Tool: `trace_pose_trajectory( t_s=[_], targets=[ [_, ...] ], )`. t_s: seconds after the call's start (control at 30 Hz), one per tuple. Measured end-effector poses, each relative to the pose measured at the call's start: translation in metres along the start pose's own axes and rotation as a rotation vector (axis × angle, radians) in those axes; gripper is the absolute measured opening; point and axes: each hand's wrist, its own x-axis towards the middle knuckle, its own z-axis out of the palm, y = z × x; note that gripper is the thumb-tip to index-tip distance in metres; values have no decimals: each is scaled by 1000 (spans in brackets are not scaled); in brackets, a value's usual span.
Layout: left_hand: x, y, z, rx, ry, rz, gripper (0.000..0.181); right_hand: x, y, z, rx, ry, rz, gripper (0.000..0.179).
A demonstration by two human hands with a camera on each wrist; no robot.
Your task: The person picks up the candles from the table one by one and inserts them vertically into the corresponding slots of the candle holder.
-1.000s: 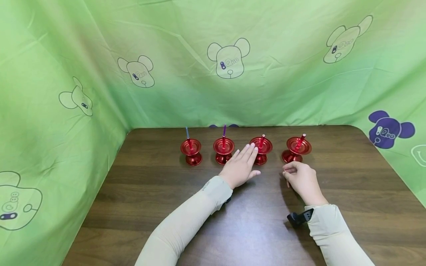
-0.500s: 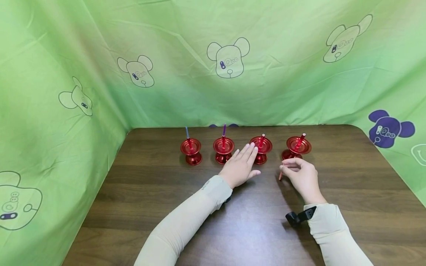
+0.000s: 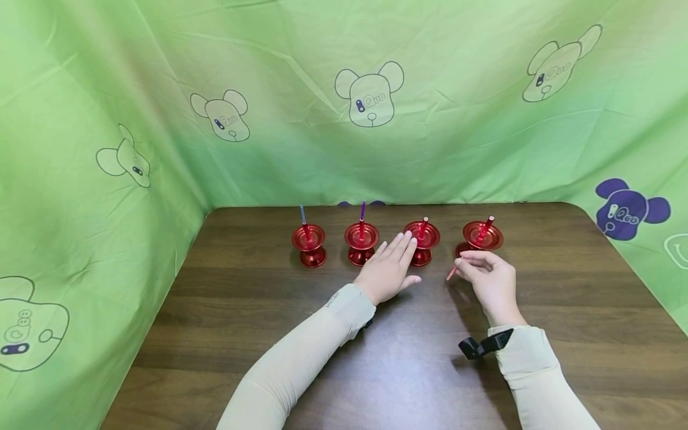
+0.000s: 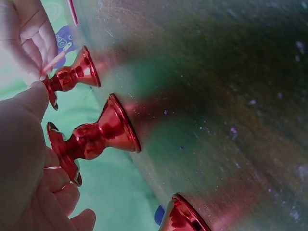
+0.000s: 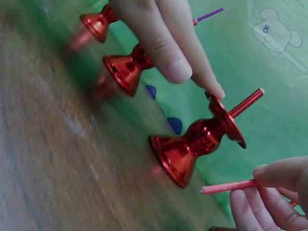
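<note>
My left hand (image 3: 388,269) reaches with straight fingers to the third red candle holder from the left (image 3: 428,235), fingertips right at its dish rim. In the right wrist view, the holder's socket tube (image 5: 247,102) stands up from its dish. My right hand (image 3: 490,282) pinches a thin pinkish-red candle (image 5: 227,186) between thumb and fingers. That candle slants down toward the left in the head view, just in front of the fourth holder (image 3: 486,237); fingers hide its other end. Both right-hand holders have bare tubes.
Two more red holders stand on the left, one with a blue candle (image 3: 302,214), one with a purple candle (image 3: 362,210). A thin pink stick (image 4: 73,12) lies on the wooden table (image 3: 242,334). A green printed cloth (image 3: 285,143) hangs behind and beside.
My right hand has moved slightly forward, turning the pinched candle so that its lower end swings left and up. The left hand has stayed at the third holder.
</note>
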Motion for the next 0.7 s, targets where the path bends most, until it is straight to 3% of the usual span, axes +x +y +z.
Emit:
trace_pose_trajectory(
  t_s=[0.1, 0.27, 0.47, 0.7],
  targets=[
    [0, 0, 0, 7, 1, -1, 81, 1, -3, 3, 69, 49, 4, 19],
    [0, 1, 1, 9, 3, -5, 81, 3, -8, 8, 96, 119, -13, 16],
    [0, 1, 2, 21, 11, -4, 81, 6, -15, 14, 169, 154, -34, 15],
    [0, 1, 2, 15, 18, -3, 81, 10, -24, 22, 138, 184, -79, 16]
  ],
)
